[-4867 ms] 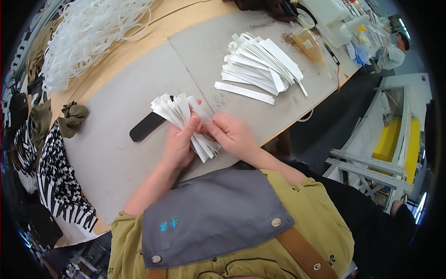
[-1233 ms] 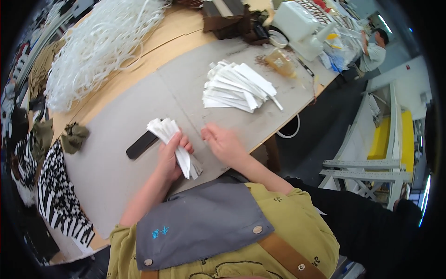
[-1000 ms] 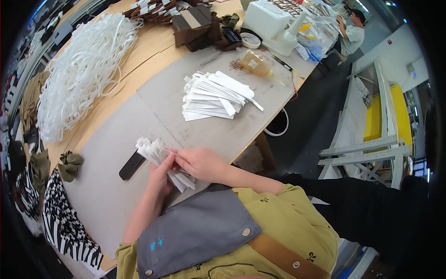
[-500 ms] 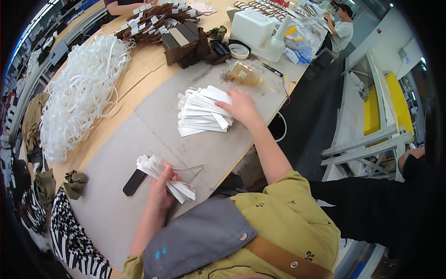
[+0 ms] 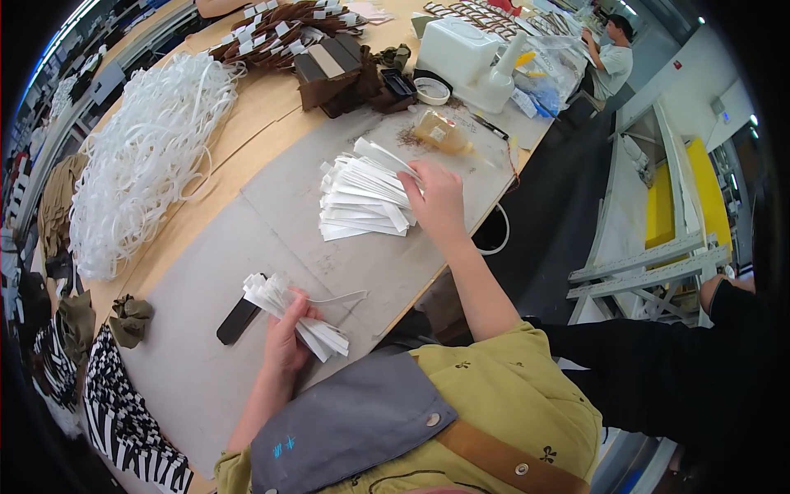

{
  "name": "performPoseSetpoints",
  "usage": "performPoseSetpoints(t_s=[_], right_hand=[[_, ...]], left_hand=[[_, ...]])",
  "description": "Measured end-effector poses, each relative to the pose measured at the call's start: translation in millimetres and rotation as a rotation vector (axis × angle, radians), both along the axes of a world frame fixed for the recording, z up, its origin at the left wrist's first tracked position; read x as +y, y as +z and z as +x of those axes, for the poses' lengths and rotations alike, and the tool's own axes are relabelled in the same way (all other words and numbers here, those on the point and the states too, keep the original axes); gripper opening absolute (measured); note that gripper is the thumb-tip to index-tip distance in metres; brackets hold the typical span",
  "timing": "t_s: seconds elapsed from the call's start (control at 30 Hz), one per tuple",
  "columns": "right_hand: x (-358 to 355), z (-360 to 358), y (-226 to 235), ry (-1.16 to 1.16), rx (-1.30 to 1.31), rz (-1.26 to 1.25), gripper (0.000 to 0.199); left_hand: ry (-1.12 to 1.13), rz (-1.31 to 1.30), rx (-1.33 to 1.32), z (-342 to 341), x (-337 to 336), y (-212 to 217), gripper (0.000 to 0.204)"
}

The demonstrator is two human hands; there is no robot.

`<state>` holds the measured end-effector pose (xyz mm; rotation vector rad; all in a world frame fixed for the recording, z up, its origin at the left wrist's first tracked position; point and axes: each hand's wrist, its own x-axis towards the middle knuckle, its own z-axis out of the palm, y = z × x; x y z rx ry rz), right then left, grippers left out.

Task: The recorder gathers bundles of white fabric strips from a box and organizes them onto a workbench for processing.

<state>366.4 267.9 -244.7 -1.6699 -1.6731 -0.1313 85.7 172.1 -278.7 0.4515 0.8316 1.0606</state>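
My left hand [image 5: 292,333] is closed round a bundle of white strips [image 5: 322,337], their ends fanning out on both sides of the fist. One thin strip [image 5: 341,297] sticks out to the right of it. Beside that bundle a black flat bar [image 5: 239,319] lies on the grey table cover. Farther off, a fanned pile of white strips [image 5: 362,198] rests on the cover. At the pile's right edge my right hand [image 5: 436,198] pinches the end of a strip [image 5: 385,155], which lifts a little off the others.
A yellowish glue bottle [image 5: 440,132], a black pen [image 5: 490,125] and a tape roll [image 5: 431,90] lie beyond the pile. A white jug [image 5: 453,58] stands behind them. A heap of white tape [image 5: 148,156] covers the left. The table edge [image 5: 428,288] runs along my right.
My right hand has drawn in its fingers on a strip and raised it slightly from the pile. My left hand stays in place with its bundle. The view has shifted a little.
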Motion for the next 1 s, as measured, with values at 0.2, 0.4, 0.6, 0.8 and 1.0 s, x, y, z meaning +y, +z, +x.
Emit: performPoseSetpoints(t_s=[0.2, 0.4, 0.6, 0.8, 1.0], right_hand=[[-37.9, -42.6, 11.4, 0.512, 1.163, -0.478, 0.016], [-65.9, -84.1, -18.2, 0.726, 1.614, -0.82, 0.019], [-71.5, -96.7, -20.3, 0.707, 1.89, -1.059, 0.023], [-77.5, -110.2, -28.0, 0.604, 1.696, -0.98, 0.026], [-82.8, -117.4, -27.4, 0.663, 1.537, -0.99, 0.024]], left_hand=[[-0.024, 0.081, -0.045, -5.9, -0.5, -3.2, 0.017], [-0.123, 0.075, -0.17, -9.4, 2.1, -12.7, 0.02], [-0.087, 0.022, -0.131, -7.2, 3.7, 1.3, 0.019], [-0.095, -0.012, -0.162, -11.2, 2.4, -2.4, 0.016], [-0.025, 0.021, -0.107, -7.4, 3.2, 1.1, 0.02]])
